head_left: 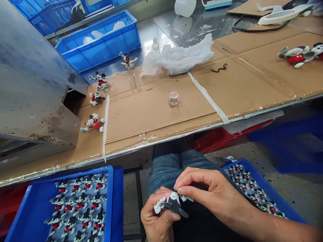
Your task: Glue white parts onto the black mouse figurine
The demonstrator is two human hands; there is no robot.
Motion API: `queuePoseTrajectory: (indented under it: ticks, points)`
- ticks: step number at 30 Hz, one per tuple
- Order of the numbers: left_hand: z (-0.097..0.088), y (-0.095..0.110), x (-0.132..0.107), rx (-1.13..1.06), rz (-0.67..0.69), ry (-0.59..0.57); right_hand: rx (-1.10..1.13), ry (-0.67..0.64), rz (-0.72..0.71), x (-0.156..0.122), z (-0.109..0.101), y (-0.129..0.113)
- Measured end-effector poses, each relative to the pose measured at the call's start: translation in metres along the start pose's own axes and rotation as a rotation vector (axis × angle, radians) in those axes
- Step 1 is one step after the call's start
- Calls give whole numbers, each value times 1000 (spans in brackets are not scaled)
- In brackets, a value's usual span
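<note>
My left hand [157,216] cradles a black-and-white Mickey Mouse figure [174,204] low in front of me, above my lap. My right hand [212,193] comes in from the right, its thumb and fingertips pinching the top of that figure. Part of the figure is hidden by my fingers. Two blue crates hold rows of similar figures: one at lower left [116,201], one at lower right [264,185]. Several painted figures with red shorts [97,122] stand or lie on the cardboard-covered bench beyond my hands.
The cardboard-topped bench [156,111] has a foil-edged front lip. On it are a small clear plastic cup [173,99] and a crumpled white plastic bag [176,57]. A grey metal hood [32,84] juts in at left, and a blue crate [98,40] stands behind it.
</note>
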State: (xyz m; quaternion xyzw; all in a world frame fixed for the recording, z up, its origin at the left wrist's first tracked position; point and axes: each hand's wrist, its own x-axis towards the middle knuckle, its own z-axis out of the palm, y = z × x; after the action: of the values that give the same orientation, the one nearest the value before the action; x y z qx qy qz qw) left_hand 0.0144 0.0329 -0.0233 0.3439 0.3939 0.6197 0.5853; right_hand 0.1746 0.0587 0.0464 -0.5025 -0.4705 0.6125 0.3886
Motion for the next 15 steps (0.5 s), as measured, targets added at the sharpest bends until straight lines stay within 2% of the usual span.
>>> queuePoseTrajectory:
  ticks: [7, 15]
  points:
    - [1, 2, -3, 49, 68, -24, -31, 47, -91, -2, 5, 6]
    - [1, 2, -5, 47, 51, -13, -70, 48, -140, -3, 7, 9]
